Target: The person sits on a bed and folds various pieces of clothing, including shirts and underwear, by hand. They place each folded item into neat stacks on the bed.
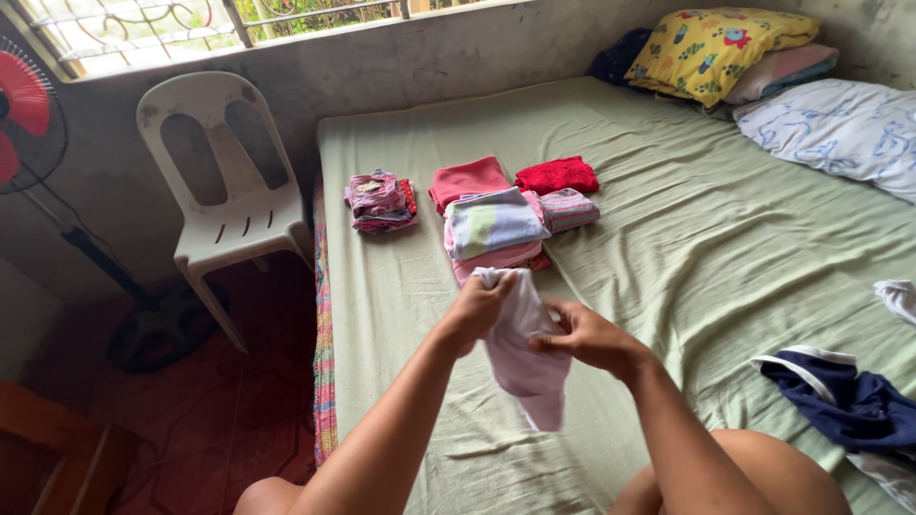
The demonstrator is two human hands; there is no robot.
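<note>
Left hand (477, 307) and right hand (590, 339) both pinch a pale pink garment (523, 353), held over the bed (687, 248) near its left edge. Folded stacks (491, 224) just beyond. Open sheet rightward; navy cloth (844, 401) at the near-right edge.

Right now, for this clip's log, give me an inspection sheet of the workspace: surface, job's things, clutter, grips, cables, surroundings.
Surface: green bedsheet, wrinkled, on a mattress.
Job's things: pale garment held above the sheet; folded stacks behind it.
Clutter: navy garment and white cloth lie loose at right.
Grips: left hand pinches the garment's top; right hand grips its side.
Cables: nothing seen.
Surroundings: white plastic chair, red fan, pillows at the bed's head, barred window, red floor.
</note>
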